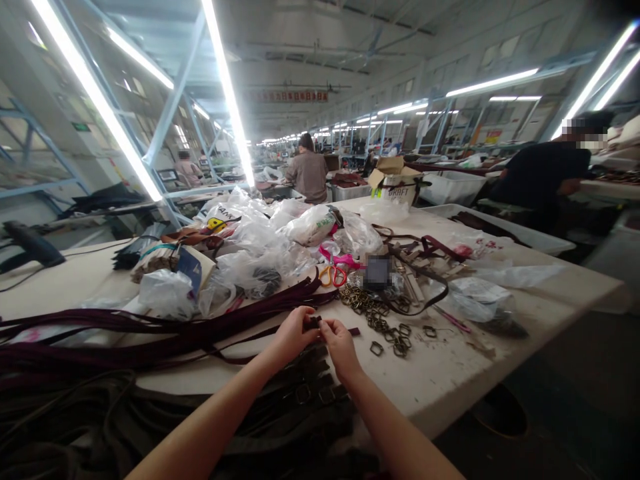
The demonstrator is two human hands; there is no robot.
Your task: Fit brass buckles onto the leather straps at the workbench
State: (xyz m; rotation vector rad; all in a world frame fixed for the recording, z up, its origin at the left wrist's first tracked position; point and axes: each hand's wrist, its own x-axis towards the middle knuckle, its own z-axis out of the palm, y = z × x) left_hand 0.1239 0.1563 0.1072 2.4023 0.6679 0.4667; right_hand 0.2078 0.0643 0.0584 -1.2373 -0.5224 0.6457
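Note:
My left hand [293, 335] and my right hand [340, 343] meet over the near edge of a white table [450, 373]. Both pinch a small dark metal buckle [314, 323] on the end of a dark purple strap [200, 330]. Under my hands lies a stack of dark straps fitted with buckles [313, 393]. A pile of loose metal buckles [380, 320] lies just right of my right hand.
Long purple straps [75, 333] trail off to the left. Clear plastic bags [260, 240], orange-handled scissors [334, 273] and pink scissors lie further back. A person in brown [309, 175] sits beyond the table, another in black [545, 177] at right. Dark floor lies right of the table.

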